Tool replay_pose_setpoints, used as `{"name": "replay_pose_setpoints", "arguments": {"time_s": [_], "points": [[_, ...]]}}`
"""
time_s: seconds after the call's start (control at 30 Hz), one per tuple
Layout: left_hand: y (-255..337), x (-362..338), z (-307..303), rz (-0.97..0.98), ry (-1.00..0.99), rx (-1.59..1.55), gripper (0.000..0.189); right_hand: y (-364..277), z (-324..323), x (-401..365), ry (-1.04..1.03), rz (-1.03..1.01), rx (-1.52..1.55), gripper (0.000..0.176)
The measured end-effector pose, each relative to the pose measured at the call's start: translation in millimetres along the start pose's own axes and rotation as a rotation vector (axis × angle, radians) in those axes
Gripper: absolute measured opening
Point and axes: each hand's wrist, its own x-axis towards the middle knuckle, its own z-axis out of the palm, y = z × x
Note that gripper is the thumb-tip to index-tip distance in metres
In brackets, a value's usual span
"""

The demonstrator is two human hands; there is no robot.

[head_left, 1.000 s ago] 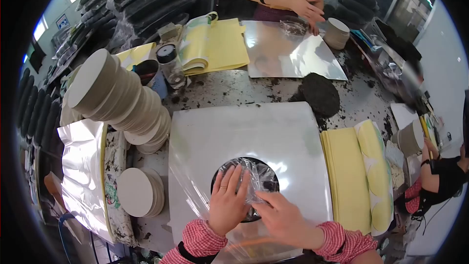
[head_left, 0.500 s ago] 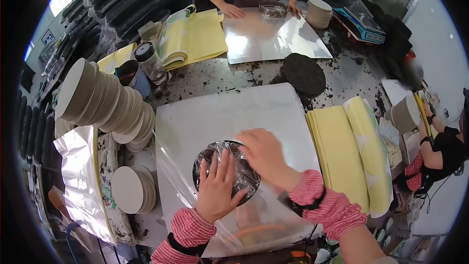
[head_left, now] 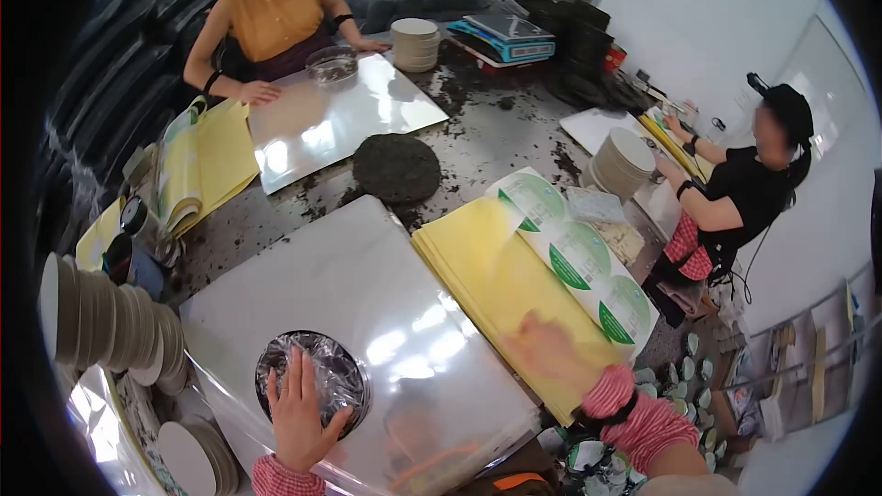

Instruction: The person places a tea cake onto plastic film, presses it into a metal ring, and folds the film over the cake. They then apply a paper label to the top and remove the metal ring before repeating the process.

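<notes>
My left hand (head_left: 305,418) lies flat, fingers stretched, on a round dark thing wrapped in clear plastic film (head_left: 342,381) inside a dark-rimmed ring. Beneath it is a shiny sheet of clear film on a pale board (head_left: 294,266). My right hand (head_left: 556,349), smeared by motion, is over the yellow backing sheets (head_left: 469,253) to the right. Its fingers cannot be made out. Beside those sheets lies a strip of round green-and-white labels (head_left: 579,262).
Stacks of round grey discs (head_left: 115,321) stand at the left. A dark round cake (head_left: 397,168) lies beyond the board. One person (head_left: 276,23) stands across the table, another (head_left: 735,184) at the right. Dark crumbs litter the tabletop (head_left: 505,129).
The view has swung right. My right hand has left the film-wrapped round thing and moved right, over the yellow sheets; my left hand stays on it. Green print now shows on the labels.
</notes>
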Motion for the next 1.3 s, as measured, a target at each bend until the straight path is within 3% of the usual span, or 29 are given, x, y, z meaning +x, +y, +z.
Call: {"name": "replay_pose_setpoints", "arguments": {"time_s": [0.07, 0.13, 0.2, 0.27, 0.37, 0.53, 0.57, 0.6, 0.63, 0.67, 0.7, 0.73, 0.77, 0.8, 0.83, 0.9, 0.93, 0.97, 1.0, 1.03, 1.07, 1.1, 1.17, 1.3], "points": [[1.9, -0.5, 0.8, 0.005, 0.005, 0.029, 0.096, -8.7, 18.7, -22.7, -0.046, -0.045, 0.002, 0.051], [6.6, 0.4, -1.7, -0.016, 0.003, 0.030, 0.096, 20.8, 37.9, -24.7, 0.254, 0.000, 0.251, 0.036], [12.7, -0.3, -7.8, -0.010, -0.017, 0.027, 0.096, 95.5, 58.5, -26.6, 0.795, -0.114, 0.124, 0.042], [8.8, -2.0, -2.1, -0.007, -0.013, 0.054, 0.096, 159.2, 54.1, -47.9, 0.892, -0.045, -0.192, 0.041], [11.7, -1.4, -4.8, -0.019, -0.035, 0.052, 0.094, 185.1, 58.4, -59.0, 0.903, -0.096, -0.196, 0.028], [10.4, -1.6, -5.3, -0.003, -0.036, 0.078, 0.093, 188.6, 58.8, -54.9, 0.988, -0.090, -0.063, 0.022], [10.1, -1.5, -5.8, -0.002, -0.035, 0.080, 0.094, 189.3, 52.5, -52.5, 0.946, 0.079, 0.214, 0.021], [10.4, -2.1, -5.2, -0.001, -0.036, 0.079, 0.094, 190.6, 44.4, -50.3, 0.885, 0.248, 0.486, 0.021], [10.9, -1.0, -1.5, -0.008, -0.032, 0.075, 0.094, 194.5, 15.1, -52.2, 0.720, 0.420, 0.557, 0.022], [9.1, 0.3, 2.5, 0.017, -0.003, 0.067, 0.095, 217.6, -13.6, -50.6, 0.872, 0.308, 0.541, 0.024], [3.4, -1.4, 2.0, 0.020, 0.026, 0.076, 0.096, 267.5, -47.0, -36.4, 1.175, 0.046, 0.422, 0.012], [11.2, 1.6, -5.2, -0.014, -0.012, 0.039, 0.094, 231.5, -115.9, -47.9, 1.253, 0.268, 0.630, 0.013], [16.2, 3.5, -7.7, -0.049, -0.012, 0.030, 0.091, 222.4, -157.1, -55.3, 1.299, 0.070, 0.760, 0.019], [11.9, 0.0, -0.3, -0.046, 0.031, 0.086, 0.086, 203.0, -183.9, -47.2, 1.492, 0.030, 0.527, 0.024], [14.7, -1.1, -0.1, -0.053, 0.078, 0.177, 0.081, 176.7, -164.4, -16.4, 1.444, -0.011, 0.598, 0.024], [15.1, -3.1, 2.9, -0.109, 0.137, 0.221, 0.075, 115.1, -121.8, 28.4, 1.066, -0.244, 0.979, 0.026], [8.4, -1.1, 7.1, -0.110, 0.128, 0.171, 0.074, 76.7, -75.1, 60.7, 0.469, -0.389, 1.079, 0.034], [4.9, -1.3, 10.4, -0.103, 0.121, 0.114, 0.073, 36.7, -21.3, 63.8, 0.300, -0.575, 0.912, 0.052], [6.0, -4.0, 10.5, -0.129, 0.141, 0.114, 0.073, -49.3, 16.4, 43.1, 0.142, -0.749, 0.735, 0.074], [6.9, -3.7, 9.2, -0.120, 0.119, 0.101, 0.071, -110.8, 22.7, 14.7, 0.159, -0.889, 0.374, 0.079], [6.5, -2.2, 5.9, -0.106, 0.094, 0.093, 0.069, -139.1, 36.0, 9.3, 0.148, -1.155, 0.297, 0.083], [6.7, -4.4, 6.9, -0.031, 0.223, 0.119, 0.063, -163.9, 30.8, 1.9, 0.121, -1.280, 0.343, 0.088], [-10.6, -11.9, 34.5, -0.007, 0.199, -0.449, 0.059, -191.9, 25.1, 2.1, 0.089, -1.312, 0.255, 0.089], [-12.3, -9.3, 35.0, -0.052, 0.154, -0.460, 0.058, -200.7, 28.1, 7.5, 0.012, -1.292, 0.096, 0.091]]}}
